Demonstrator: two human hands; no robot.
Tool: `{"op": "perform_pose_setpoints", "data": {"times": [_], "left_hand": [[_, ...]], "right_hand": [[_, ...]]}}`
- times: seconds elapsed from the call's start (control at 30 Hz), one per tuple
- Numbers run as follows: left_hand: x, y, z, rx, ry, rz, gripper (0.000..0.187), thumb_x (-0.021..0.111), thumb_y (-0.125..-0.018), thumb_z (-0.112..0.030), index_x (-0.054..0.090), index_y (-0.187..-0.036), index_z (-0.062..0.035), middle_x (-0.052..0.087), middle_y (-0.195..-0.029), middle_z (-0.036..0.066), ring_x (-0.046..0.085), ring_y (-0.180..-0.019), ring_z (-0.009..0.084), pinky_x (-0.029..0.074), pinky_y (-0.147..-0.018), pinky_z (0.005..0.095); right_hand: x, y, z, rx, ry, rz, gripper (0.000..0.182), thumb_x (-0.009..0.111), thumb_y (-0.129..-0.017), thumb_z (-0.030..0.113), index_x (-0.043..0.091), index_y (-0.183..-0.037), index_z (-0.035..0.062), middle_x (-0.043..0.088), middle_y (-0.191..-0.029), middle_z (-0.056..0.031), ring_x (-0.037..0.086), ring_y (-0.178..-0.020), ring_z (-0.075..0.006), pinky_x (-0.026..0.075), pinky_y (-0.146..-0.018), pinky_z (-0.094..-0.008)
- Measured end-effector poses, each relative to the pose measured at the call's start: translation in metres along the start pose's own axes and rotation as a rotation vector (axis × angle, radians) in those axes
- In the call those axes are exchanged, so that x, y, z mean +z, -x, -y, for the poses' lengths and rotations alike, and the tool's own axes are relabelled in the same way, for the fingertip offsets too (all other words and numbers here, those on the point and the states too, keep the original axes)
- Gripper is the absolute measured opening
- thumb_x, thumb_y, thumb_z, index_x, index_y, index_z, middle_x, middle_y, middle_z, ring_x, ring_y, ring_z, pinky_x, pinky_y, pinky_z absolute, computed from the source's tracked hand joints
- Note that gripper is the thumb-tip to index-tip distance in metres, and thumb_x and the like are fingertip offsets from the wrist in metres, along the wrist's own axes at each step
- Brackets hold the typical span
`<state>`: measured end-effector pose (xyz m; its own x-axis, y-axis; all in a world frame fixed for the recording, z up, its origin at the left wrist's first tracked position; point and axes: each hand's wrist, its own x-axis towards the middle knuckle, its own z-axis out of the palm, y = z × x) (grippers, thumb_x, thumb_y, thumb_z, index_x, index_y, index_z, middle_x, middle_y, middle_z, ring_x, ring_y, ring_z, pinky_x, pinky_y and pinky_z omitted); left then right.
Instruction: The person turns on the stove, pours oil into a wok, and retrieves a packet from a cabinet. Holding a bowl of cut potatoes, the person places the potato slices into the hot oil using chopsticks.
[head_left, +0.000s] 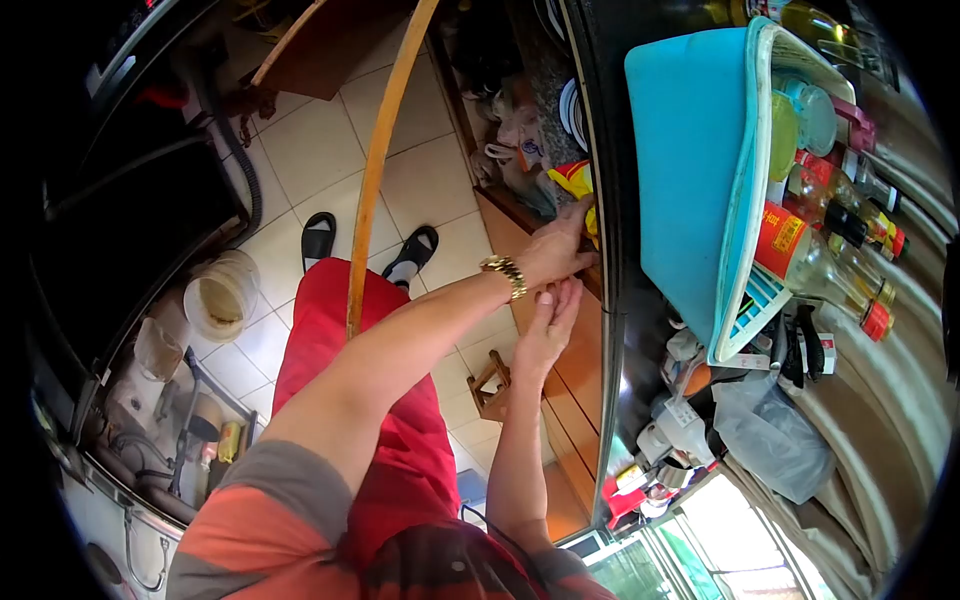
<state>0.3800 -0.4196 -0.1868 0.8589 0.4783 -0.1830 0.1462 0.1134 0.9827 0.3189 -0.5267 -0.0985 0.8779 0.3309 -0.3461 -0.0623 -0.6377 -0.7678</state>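
Below the dark counter, my left hand (550, 248), with a gold watch (505, 275) on its wrist, reaches to the cabinet opening. Its fingers are around a yellow and red packet (571, 179), which shows on both sides of them; the fingertips are partly hidden. Just beneath it is my right hand (547, 328), thumb and fingers extended, close to the orange-brown cabinet front (572, 375). I see nothing in its palm. Crumpled plastic bags (518, 140) lie inside the cabinet beyond my left hand.
On the counter, a blue bin (690, 170) lies near several bottles (830, 265). A clear plastic bag (770, 435) is nearby. A curved wooden edge (380, 150) rises beside my legs. On the tiled floor stand a bucket (221, 295) and a wooden stool (490, 388).
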Motion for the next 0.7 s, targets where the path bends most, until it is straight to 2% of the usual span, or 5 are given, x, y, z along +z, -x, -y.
{"op": "perform_pose_setpoints", "data": {"times": [0.37,0.43,0.57,0.63,0.7], "left_hand": [[0.023,0.001,0.002,-0.085,-0.107,-0.027,0.086,0.069,-0.091,-0.011,0.019,-0.161,-0.0031,0.048,-0.143,0.032,0.062,-0.116,0.0478,0.053,-0.099,0.0492],[0.009,0.045,-0.024,-0.017,-0.010,-0.229,0.078,0.068,-0.092,-0.016,0.027,-0.157,0.0015,0.051,-0.142,0.031,0.060,-0.120,0.0464,0.050,-0.104,0.0475],[-0.012,0.191,-0.051,-0.241,-0.090,0.152,0.059,0.069,-0.095,-0.026,0.049,-0.143,0.0027,0.060,-0.133,0.024,0.061,-0.122,0.0376,0.048,-0.104,0.0446],[-0.049,0.237,-0.064,-0.485,-0.209,0.420,0.049,0.071,-0.093,-0.026,0.057,-0.131,0.0031,0.065,-0.118,0.022,0.063,-0.118,0.0312,0.053,-0.098,0.0418],[-0.076,0.280,-0.049,-0.747,-0.007,-0.023,0.052,0.073,-0.094,-0.022,0.052,-0.134,0.0025,0.065,-0.122,0.025,0.064,-0.116,0.0331,0.054,-0.098,0.0421]], "right_hand": [[-0.017,0.052,-0.051,0.266,-0.075,0.161,0.060,0.046,-0.110,0.018,0.023,-0.161,-0.0013,0.047,-0.153,-0.0227,0.060,-0.129,-0.0302,0.049,-0.108,-0.0386],[-0.021,0.069,-0.084,0.237,0.115,0.269,0.056,0.049,-0.108,0.025,0.035,-0.155,-0.0026,0.065,-0.125,-0.0228,0.069,-0.107,-0.0277,0.054,-0.090,-0.0397],[-0.049,0.125,-0.188,0.192,0.317,0.392,0.033,0.051,-0.105,0.024,0.061,-0.111,-0.0068,0.069,-0.080,-0.0200,0.069,-0.076,-0.0249,0.052,-0.068,-0.0437],[-0.075,0.142,-0.194,0.416,0.292,0.465,0.036,0.054,-0.103,0.022,0.061,-0.125,-0.0054,0.073,-0.097,-0.0164,0.072,-0.082,-0.0215,0.055,-0.069,-0.0369],[-0.100,0.159,-0.213,0.612,0.138,0.458,0.041,0.055,-0.103,0.021,0.057,-0.137,-0.0027,0.073,-0.108,-0.0147,0.073,-0.085,-0.0196,0.057,-0.071,-0.0315]]}}
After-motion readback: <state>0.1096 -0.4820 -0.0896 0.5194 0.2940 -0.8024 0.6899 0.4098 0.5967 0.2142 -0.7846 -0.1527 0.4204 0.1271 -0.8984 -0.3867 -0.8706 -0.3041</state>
